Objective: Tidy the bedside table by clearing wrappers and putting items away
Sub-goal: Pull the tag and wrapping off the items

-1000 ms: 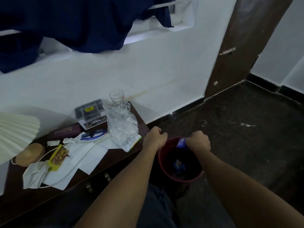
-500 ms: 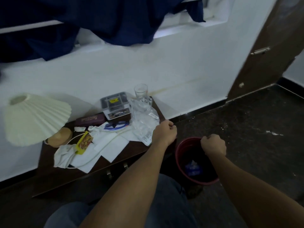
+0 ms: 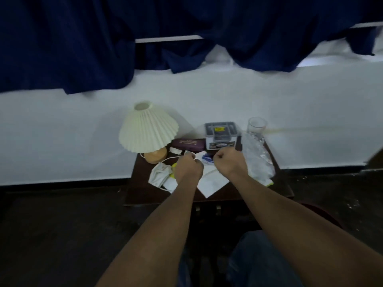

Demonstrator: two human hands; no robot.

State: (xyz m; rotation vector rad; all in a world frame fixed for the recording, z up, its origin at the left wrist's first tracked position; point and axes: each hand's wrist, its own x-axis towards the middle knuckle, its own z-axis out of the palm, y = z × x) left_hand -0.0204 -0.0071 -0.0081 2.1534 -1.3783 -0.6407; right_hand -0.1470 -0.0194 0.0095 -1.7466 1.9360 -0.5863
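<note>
The dark wooden bedside table carries litter: a crumpled white face mask, a yellow wrapper mostly hidden behind my left hand, white paper sheets, a blue item and a clear plastic wrapper at the right. My left hand hovers over the papers with its fingers curled, close to a white cord. My right hand is also curled, just right of the blue item. Nothing shows inside either fist.
A cream pleated lamp stands at the back left, beside a maroon case, a grey box and a drinking glass. Part of the red bin shows on the floor to the right. Dark blue curtains hang above.
My view swung left from the red bin to the table. Both hands moved from the bin's rim to above the papers. The blue wrapper dropped into the bin earlier.
</note>
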